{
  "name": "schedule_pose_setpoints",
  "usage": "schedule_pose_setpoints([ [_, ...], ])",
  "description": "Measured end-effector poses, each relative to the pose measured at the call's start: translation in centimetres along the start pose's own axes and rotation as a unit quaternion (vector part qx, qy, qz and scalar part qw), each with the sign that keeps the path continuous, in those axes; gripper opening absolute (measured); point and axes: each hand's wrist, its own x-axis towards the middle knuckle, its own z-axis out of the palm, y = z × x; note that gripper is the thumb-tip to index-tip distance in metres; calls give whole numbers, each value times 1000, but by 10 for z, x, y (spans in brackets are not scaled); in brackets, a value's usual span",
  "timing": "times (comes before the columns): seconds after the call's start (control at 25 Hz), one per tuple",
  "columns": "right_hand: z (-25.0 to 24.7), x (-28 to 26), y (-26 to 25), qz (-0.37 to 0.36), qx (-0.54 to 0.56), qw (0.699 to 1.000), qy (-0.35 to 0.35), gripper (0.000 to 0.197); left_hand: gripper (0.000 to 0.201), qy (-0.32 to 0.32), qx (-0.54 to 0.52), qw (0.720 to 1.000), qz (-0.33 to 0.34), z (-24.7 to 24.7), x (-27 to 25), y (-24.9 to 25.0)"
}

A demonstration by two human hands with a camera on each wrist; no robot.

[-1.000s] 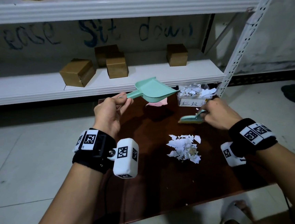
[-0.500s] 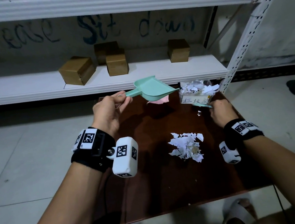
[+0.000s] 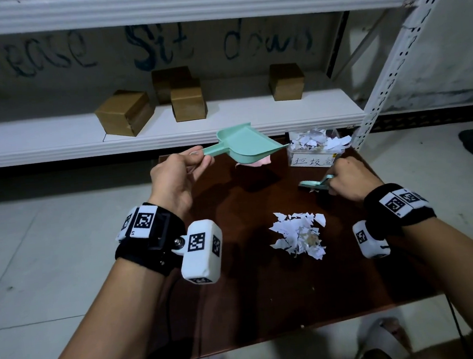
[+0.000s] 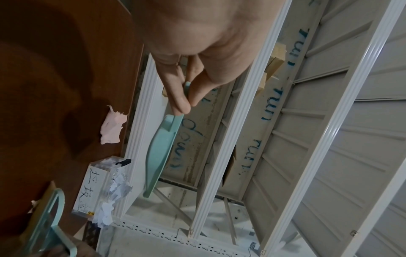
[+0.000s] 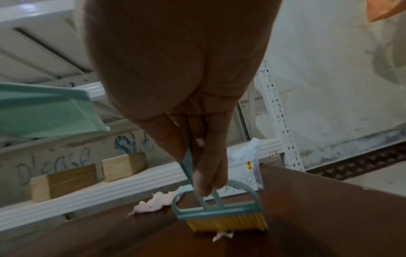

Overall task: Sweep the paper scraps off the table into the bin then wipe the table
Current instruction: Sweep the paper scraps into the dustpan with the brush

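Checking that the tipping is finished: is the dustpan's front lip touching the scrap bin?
Apart. In the left wrist view the dustpan, pinched by the left hand, ends with pale background between its lip and the bin.

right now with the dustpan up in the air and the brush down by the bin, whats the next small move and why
Probably lower the dustpan to the table beside the stray scrap at the brush bristles. The left hand holds the pan in the air, so the right hand has nothing to sweep into. The main pile of scraps waits nearer the person.
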Motion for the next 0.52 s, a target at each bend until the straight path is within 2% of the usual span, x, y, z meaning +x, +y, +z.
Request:
schedule_pose_setpoints([
  [0.16, -12, -16, -22, -19, 15, 999, -43, 17, 14, -10, 14, 1000, -3, 3, 0, -5],
  [0.36, -11, -33, -37, -33, 35, 997, -52, 17, 15, -25, 43, 999, -17, -3, 7, -10],
  [0.44, -12, -34, -33, -15, 52, 998, -36, 17, 15, -24, 69, 997, -23, -10, 11, -11],
  [0.52, -16, -30, -19, 29, 121, 992, -10, 16, 16, -29, 105, 993, -40, -19, 16, -10],
])
